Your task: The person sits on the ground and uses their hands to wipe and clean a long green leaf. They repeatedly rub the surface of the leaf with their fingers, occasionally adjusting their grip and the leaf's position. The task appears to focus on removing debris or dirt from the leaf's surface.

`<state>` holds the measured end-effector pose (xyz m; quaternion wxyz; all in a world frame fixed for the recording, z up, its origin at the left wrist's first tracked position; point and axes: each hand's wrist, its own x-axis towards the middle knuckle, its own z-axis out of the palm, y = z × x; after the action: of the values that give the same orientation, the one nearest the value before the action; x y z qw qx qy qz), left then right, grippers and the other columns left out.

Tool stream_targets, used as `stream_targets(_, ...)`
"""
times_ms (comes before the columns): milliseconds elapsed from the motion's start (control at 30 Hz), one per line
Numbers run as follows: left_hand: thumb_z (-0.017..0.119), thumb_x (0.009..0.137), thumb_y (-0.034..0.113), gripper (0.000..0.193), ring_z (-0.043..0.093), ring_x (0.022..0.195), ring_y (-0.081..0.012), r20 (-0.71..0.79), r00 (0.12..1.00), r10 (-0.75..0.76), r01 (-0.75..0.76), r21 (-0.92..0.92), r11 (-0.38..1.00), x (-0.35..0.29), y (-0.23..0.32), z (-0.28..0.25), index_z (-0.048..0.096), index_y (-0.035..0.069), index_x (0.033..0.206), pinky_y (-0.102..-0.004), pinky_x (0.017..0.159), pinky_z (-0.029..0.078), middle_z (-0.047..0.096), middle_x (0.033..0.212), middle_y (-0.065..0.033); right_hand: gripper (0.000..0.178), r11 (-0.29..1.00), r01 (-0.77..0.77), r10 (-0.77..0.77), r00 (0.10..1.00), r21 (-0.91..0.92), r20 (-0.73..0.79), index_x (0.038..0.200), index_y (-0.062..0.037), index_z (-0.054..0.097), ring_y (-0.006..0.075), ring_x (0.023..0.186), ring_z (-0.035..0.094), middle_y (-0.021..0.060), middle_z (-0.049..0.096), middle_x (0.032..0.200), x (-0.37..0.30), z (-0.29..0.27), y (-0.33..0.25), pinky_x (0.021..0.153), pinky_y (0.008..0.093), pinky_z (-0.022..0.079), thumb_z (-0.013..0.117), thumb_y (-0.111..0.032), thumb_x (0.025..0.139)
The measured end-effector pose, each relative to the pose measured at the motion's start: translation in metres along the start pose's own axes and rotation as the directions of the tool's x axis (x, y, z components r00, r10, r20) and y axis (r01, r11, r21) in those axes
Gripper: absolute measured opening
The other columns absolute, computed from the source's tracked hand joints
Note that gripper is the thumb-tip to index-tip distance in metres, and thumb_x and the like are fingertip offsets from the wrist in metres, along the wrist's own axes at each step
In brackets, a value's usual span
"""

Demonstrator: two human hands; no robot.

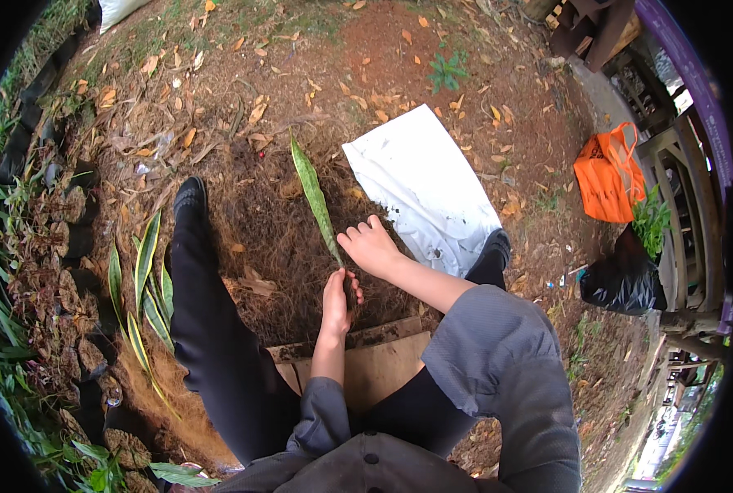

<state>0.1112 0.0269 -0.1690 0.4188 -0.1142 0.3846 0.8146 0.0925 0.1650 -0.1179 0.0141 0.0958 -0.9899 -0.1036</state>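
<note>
A long, mottled green snake plant leaf (pixel 311 185) stands nearly upright in front of me, its tip pointing away and to the left. My left hand (pixel 336 302) is closed round its lower end. Just right of the leaf, my right hand (pixel 372 249) has its fingers curled in, with the fingertips at the leaf's edge. What those fingers hold, if anything, is hidden. Beneath both hands lies a heap of dark brown fibre (pixel 259 214) between my feet.
A white sack (pixel 432 181) smudged with soil lies beyond my right hand. Yellow-edged snake plant leaves (pixel 146 283) stand left of my left leg. An orange bag (pixel 610 174) and a black plastic bag (pixel 624 275) with a green plant sit at right. Wooden boards (pixel 383 370) lie between my legs.
</note>
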Motion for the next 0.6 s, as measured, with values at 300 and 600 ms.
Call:
stream_targets(300, 0.035, 0.096, 0.030, 0.028, 0.051, 0.060, -0.0137, -0.019, 0.999, -0.039, 0.039, -0.013, 0.999, -0.011, 0.005, 0.016, 0.049, 0.007, 0.091, -0.0276, 0.055, 0.042, 0.050, 0.071, -0.0028, 0.018, 1.000, 0.016, -0.017, 0.998, -0.014, -0.056, 0.093, -0.0101, 0.057, 0.0225, 0.075, 0.060, 0.0065, 0.058, 0.081, -0.016, -0.025, -0.011, 0.081, 0.0408, 0.037, 0.055, -0.017, 0.077)
stream_targets(600, 0.032, 0.095, 0.041, 0.040, 0.049, 0.067, -0.0169, 0.158, 0.983, -0.092, 0.125, -0.212, 0.969, -0.022, 0.001, 0.019, 0.050, 0.005, 0.097, -0.0292, 0.058, 0.040, 0.049, 0.076, -0.0048, 0.024, 0.740, -0.380, 0.319, 0.925, 0.556, 0.207, 0.100, -0.0054, 0.052, 0.0320, 0.085, 0.061, 0.0144, 0.063, 0.091, -0.048, -0.044, 0.011, 0.072, 0.0416, 0.047, 0.055, -0.012, 0.077)
